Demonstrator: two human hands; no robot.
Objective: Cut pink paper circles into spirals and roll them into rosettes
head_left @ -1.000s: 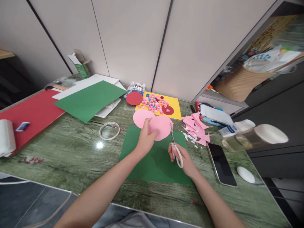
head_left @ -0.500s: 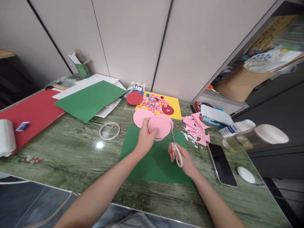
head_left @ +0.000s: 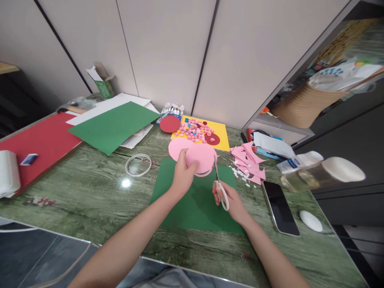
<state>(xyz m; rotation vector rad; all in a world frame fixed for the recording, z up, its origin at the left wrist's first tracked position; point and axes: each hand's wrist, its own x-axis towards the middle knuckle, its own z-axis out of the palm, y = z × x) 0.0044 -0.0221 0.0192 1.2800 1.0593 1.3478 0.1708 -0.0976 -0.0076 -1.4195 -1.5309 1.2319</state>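
Observation:
My left hand pinches a round pink paper piece between thumb and fingers, above a green sheet. Around the handles of white-handled scissors my right hand is closed, and the blades touch the right edge of the pink paper. Another pink circle lies just behind and left of the held piece. Pink scraps lie to the right, beside small white bits.
Behind, a yellow sheet bears many small pink pieces. A tape roll and a larger green sheet are at left. At right are a phone, a white oval object and a bottle.
The held pink paper has shifted slightly left. The scissors have moved a little left with my right hand, their blades still at the paper's edge.

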